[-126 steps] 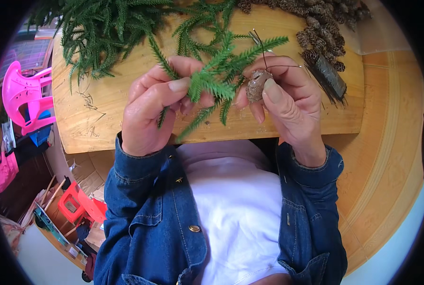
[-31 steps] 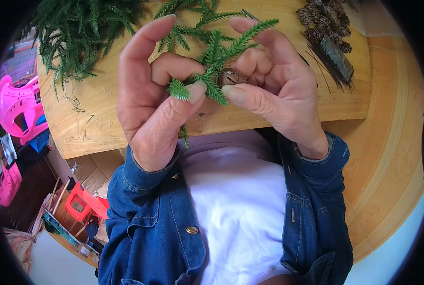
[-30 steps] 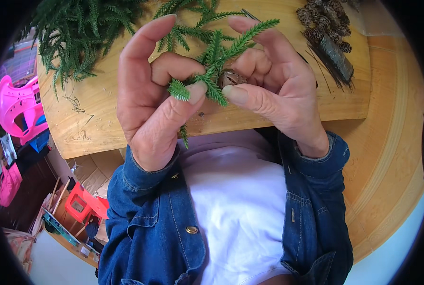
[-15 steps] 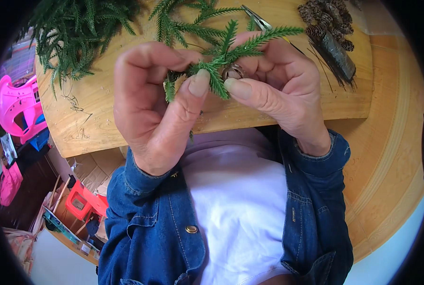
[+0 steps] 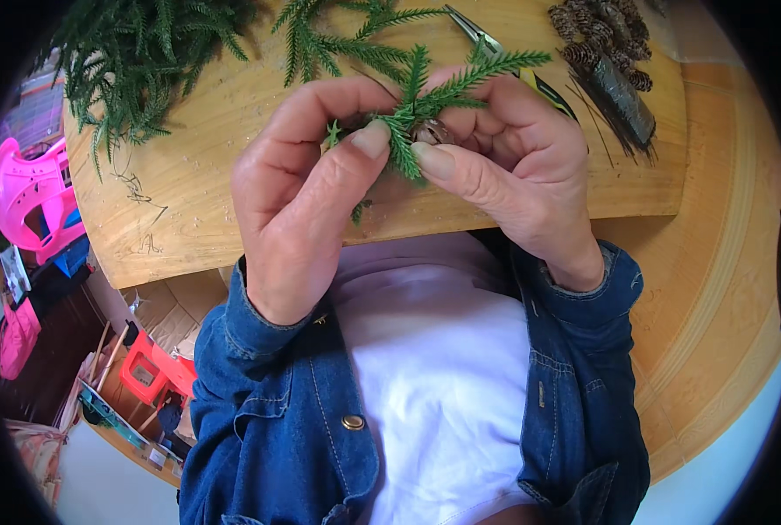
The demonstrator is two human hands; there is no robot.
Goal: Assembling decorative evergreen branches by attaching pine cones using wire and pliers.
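Between my hands a green artificial pine sprig [image 5: 474, 83] is held up above the near part of the table, its needled tips fanning up and to the right. My left hand [image 5: 307, 175] pinches the sprig's middle between thumb and bent fingers. Small green tips poke out behind and below that hand. A small shiny brown round thing [image 5: 432, 131], looking like a bell, sits against the sprig. My right hand [image 5: 531, 153] closes on it from the right, thumb tip beneath it and touching the needles. The fingers hide much of the joint.
A pile of green pine sprigs [image 5: 145, 66] covers the back left of the wooden table [image 5: 189, 210]. More sprigs [image 5: 307, 44] lie at the back middle. Pliers [image 5: 478, 33] rest behind my right hand. Pine cones [image 5: 596, 35] and a bundle of dark wires [image 5: 622, 114] are at right.
My left hand has shifted right and turned, its fingers folding lower around the sprig. The tips sticking out behind it have changed place. My right hand has hardly moved.
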